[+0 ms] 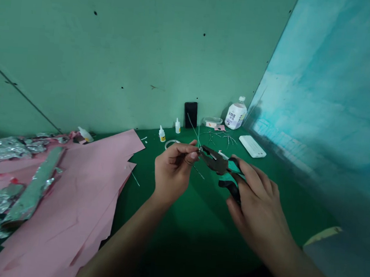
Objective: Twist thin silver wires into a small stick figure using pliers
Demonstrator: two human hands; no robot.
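My left hand [172, 169] pinches a small bundle of thin wires [198, 136] between thumb and fingertips; two strands stick up from it. Black-handled pliers [217, 161] are held in my right hand [259, 197], with their jaws at the wire bundle, close to my left fingertips. Whether the jaws touch the wire is too small to tell. Behind the hands, several twisted wire pieces [228, 137] lie on the green table [209, 243].
Pink sheets [85, 182] cover the left side, with crumpled foil [9, 148] beyond. Two small glue bottles [162, 134], a black phone [190, 115], a clear plastic box [212, 122], a white-labelled bottle [236, 113] and a white power bank [252, 146] stand or lie towards the wall.
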